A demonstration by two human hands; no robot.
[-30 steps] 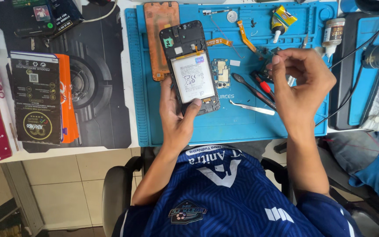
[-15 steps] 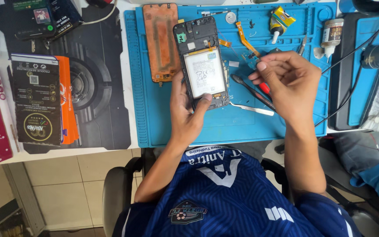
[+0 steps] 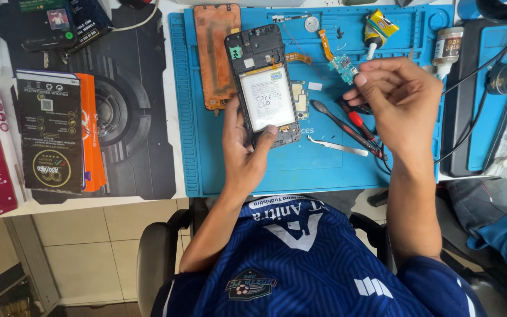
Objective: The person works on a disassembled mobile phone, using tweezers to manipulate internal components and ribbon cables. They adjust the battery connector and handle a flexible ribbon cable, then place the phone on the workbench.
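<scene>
Blue mat (image 3: 324, 170); left hand (image 3: 244, 149) grips opened phone (image 3: 263, 88)

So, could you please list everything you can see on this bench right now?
mat: one, blue, centre of bench
phone: one, back open, white battery showing, in left hand
back cover: one, orange, on mat left of phone
small board: one, green, pinched by right fingers
tweezers: one, silver, on mat
screwdriver: one, red-handled, on mat
glue tube: one, yellow, mat top
boxes: a few, black and orange, left
left hand: grip on phone
right hand: raised over mat
</scene>
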